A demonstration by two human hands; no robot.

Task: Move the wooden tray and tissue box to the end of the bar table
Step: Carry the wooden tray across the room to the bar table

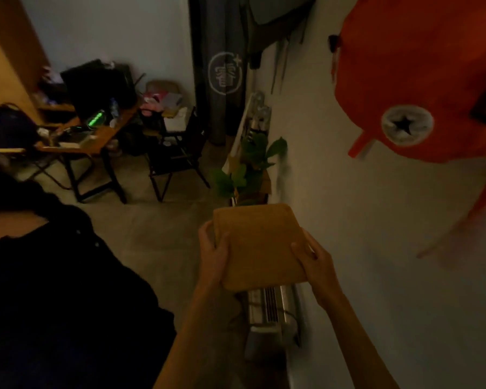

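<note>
Your left hand (212, 248) and right hand (316, 259) grasp the wooden tray (260, 245) by opposite edges; it looks stiff, light, smooth, so keep it level.

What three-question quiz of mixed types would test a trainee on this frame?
1. True or false: both hands hold the tray.
2. Which hand grips the tray's side nearer the wall? A) left hand B) right hand C) neither
3. Fill in: just beyond the tray's far edge stands a green ____.

Key: 1 true; 2 B; 3 plant.
</note>
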